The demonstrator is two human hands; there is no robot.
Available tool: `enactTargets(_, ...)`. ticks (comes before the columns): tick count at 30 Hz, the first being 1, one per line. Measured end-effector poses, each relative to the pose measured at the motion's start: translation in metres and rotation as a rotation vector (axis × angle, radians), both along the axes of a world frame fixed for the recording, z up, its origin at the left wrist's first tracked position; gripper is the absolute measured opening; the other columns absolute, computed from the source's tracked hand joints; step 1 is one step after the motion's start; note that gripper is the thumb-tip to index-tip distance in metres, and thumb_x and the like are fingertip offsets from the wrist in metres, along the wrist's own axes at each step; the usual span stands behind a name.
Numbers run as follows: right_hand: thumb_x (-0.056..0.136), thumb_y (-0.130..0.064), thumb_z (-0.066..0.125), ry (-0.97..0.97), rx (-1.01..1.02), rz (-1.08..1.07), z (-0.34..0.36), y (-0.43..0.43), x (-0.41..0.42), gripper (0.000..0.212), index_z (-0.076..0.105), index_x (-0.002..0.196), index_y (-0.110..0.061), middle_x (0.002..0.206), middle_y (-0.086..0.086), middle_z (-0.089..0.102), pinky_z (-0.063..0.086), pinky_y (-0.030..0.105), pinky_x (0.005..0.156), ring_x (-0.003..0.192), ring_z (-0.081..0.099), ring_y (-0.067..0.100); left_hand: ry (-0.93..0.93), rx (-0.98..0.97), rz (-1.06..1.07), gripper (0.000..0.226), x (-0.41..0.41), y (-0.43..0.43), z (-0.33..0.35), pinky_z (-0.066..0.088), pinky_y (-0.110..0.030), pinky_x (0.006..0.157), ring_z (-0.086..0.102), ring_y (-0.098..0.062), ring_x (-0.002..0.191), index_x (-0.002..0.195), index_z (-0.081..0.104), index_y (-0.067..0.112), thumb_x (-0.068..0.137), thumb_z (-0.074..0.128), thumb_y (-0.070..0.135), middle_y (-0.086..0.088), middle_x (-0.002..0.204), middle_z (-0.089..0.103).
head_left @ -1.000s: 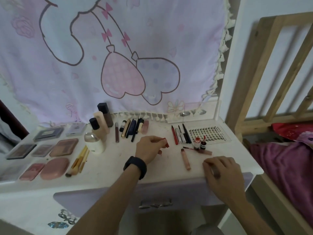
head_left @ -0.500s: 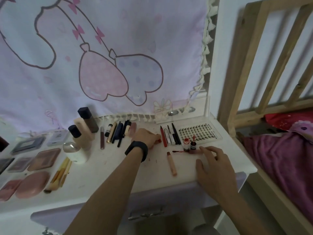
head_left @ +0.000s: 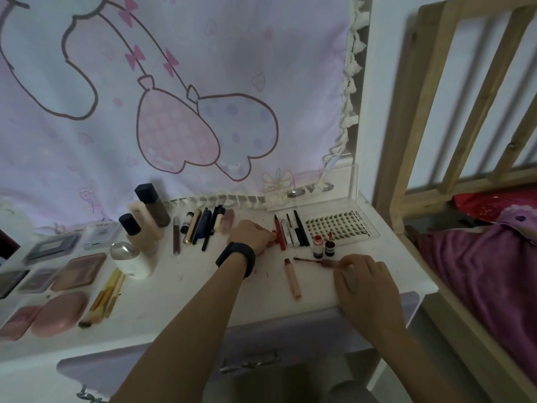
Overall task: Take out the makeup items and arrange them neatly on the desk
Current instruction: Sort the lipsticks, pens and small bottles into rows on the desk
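Head view: arranging step, w/ most makeup already laid in rows on the white worktop (head_left: 180, 289). The bit in hand is the lip/liner group at far right-centre. Left hand (head_left: 252, 238), black wristband (head_left: 236, 258) on the wrist, is curled & gripping a small red item (head_left: 273, 234), too small to say exactly what. It's held right against the left side of the red pencil (head_left: 279, 228), which lies in a row w/ slim pens (head_left: 296, 232) just left of the clear lash tray (head_left: 340, 225). Right hand (head_left: 363, 282) sits low on the worktop nr the near-right edge. Its fingers (head_left: 345, 261) look pinched on the right end of a dark-red applicator wand (head_left: 313, 261). Wand lies flat, long axis approx left-right, thin tip pointing left, just near of two small bottles (head_left: 318, 245) & apart from them. A peach tube (head_left: 292, 279) lies loose btwn the hands, long axis near-far, dark cap at the far end, near end leaning slightly right, so off-line w/ the row. Next move, prob: set the red item down parallel to the pencil, then turn wand & tube to near-far to match the row. That needs a light pinch & care not to knock the upright bottles.
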State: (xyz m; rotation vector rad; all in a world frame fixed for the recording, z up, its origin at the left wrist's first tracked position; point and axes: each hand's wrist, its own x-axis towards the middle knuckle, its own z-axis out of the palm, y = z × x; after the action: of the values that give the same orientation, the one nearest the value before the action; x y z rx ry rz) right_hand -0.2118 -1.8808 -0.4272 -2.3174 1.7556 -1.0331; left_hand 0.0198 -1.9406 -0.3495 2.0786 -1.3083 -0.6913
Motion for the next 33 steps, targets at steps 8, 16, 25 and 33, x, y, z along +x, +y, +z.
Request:
enactTargets(8, 0.089, -0.014, 0.072, -0.150, -0.020, 0.021, 0.012, 0.012, 0.001, 0.009, 0.065, 0.088, -0.019, 0.081, -0.005, 0.063, 0.041, 0.030, 0.063, 0.068, 0.049, 0.015, 0.096, -0.013, -0.038, 0.020, 0.005, 0.012, -0.007, 0.059, -0.034, 0.080, 0.065, -0.016, 0.073, 0.081, 0.074, 0.021, 0.090, 0.068, 0.037, 0.004, 0.084, 0.073)
enactTargets(16, 0.093, -0.037, 0.067, -0.121, 0.082, 0.029, 0.018, 0.035, 0.008, 0.023, 0.073, 0.111, -0.024, 0.095, -0.006, 0.071, 0.050, 0.037, 0.079, 0.084, 0.056, 0.014, -0.135, -0.178, -0.252, 0.025, -0.015, 0.092, -0.034, 0.048, -0.026, 0.076, 0.056, -0.002, 0.090, 0.115, 0.060, 0.047, 0.090, 0.060, 0.049, 0.018, 0.101, 0.061)
enactTargets(25, 0.094, -0.042, 0.064, -0.070, 0.168, 0.121, 0.023, 0.046, 0.022, 0.031, 0.069, 0.123, -0.031, 0.112, -0.007, 0.069, 0.043, 0.033, 0.084, 0.094, 0.053, 0.014, -0.179, -0.263, -0.324, 0.033, -0.027, 0.118, -0.041, 0.049, -0.040, 0.093, 0.059, -0.018, 0.103, 0.117, 0.072, 0.032, 0.091, 0.060, 0.048, 0.006, 0.110, 0.073)
enactTargets(33, 0.092, -0.047, 0.065, -0.088, 0.195, 0.168, 0.024, 0.047, 0.022, 0.030, 0.070, 0.120, -0.036, 0.104, -0.010, 0.070, 0.049, 0.036, 0.084, 0.090, 0.057, 0.012, -0.152, -0.270, -0.343, 0.030, -0.024, 0.117, -0.042, 0.038, -0.026, 0.087, 0.052, -0.001, 0.088, 0.114, 0.072, 0.040, 0.089, 0.058, 0.049, 0.015, 0.102, 0.074)
